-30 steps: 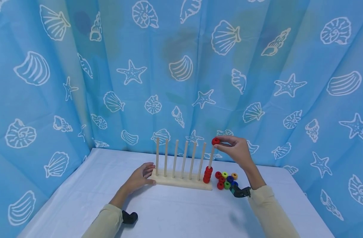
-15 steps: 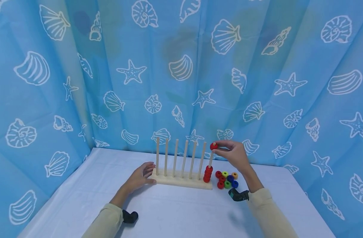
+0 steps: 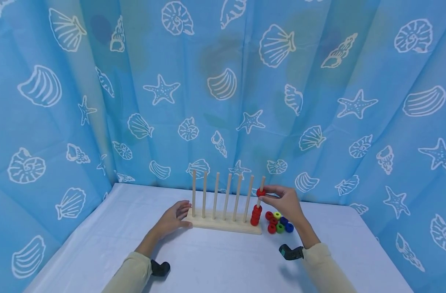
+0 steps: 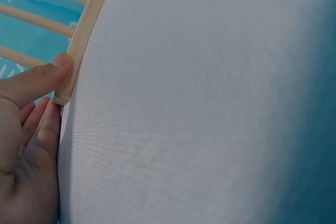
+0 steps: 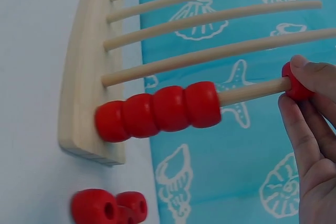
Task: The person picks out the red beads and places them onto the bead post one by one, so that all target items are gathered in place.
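A wooden peg stand [image 3: 223, 224] with a row of upright pegs stands on the white-covered table. My right hand [image 3: 288, 205] pinches a red bead [image 3: 260, 193] between thumb and fingers. That bead is threaded on the rightmost peg, partway down, with the peg's tip showing above it. Below it, a stack of several red beads [image 5: 157, 110] sits at the foot of the same peg, with a gap of bare wood between. At the other end, my left hand [image 3: 173, 219] grips the stand's base, its thumb [image 4: 62, 61] on the long edge and fingers at the end.
Right of the stand lies a loose cluster of beads: several red, a yellow bead [image 3: 277, 215], a green bead [image 3: 280, 228] and dark blue ones [image 3: 289, 227]. A blue shell-print curtain [image 3: 223, 101] hangs behind the table [image 3: 223, 264].
My right hand has brought the red bead from the tip of the rightmost peg down along it. The left hand has stayed at the stand's end.
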### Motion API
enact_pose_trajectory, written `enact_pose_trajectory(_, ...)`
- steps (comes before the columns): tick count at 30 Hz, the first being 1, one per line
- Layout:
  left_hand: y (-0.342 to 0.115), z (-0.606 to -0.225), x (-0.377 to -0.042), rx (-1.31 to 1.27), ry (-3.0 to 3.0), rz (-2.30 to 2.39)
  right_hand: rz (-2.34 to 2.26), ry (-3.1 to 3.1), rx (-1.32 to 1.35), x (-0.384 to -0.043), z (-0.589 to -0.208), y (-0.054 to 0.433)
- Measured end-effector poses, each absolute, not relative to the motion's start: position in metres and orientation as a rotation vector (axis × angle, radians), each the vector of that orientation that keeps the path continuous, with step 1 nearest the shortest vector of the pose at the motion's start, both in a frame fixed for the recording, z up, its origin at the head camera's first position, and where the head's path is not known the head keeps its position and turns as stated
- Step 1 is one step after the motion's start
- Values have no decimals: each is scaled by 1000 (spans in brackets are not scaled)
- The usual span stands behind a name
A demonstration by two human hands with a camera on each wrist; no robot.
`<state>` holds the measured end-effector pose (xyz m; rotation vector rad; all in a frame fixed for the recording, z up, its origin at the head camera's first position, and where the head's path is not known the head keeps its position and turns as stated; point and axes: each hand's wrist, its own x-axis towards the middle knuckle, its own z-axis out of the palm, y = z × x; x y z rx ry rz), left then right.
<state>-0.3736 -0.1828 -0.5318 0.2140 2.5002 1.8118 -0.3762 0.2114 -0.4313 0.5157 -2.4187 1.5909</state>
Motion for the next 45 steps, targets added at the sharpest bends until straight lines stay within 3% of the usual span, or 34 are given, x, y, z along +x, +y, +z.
enact_pose_trajectory(45, -183, -536, -375, 223, 2552, 1776, 1639, -2438, 446, -372, -469, 208)
